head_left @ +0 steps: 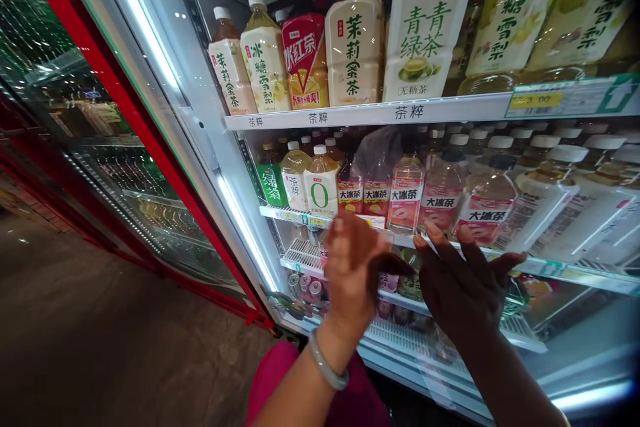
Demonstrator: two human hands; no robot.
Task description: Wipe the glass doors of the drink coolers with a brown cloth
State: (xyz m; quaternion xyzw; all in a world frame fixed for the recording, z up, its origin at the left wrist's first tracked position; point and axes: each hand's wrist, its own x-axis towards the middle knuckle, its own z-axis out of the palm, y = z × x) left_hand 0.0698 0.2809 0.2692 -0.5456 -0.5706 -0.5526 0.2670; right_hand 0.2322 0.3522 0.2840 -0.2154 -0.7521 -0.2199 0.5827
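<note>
My left hand [353, 267], with a pale bangle [327, 360] on its wrist, is raised in front of the middle shelf edge. Its fingers look curled but are smeared by motion, so I cannot make out whether anything is in them. My right hand [463, 280] has its fingers spread, close to the price strip [555, 269] of that shelf. Just beyond my hands stand iced tea bottles with pink labels [405, 195] and a dark-capped one [487, 203]. To their left are a white-labelled bottle [320, 180] and a green-labelled bottle [271, 180].
Large tea bottles [355, 47] line the upper shelf [360, 113]. Small cans [315, 290] and other drinks sit lower, partly behind my hands. A red-framed glass door [150, 153] stands at the left above the brown floor [125, 340].
</note>
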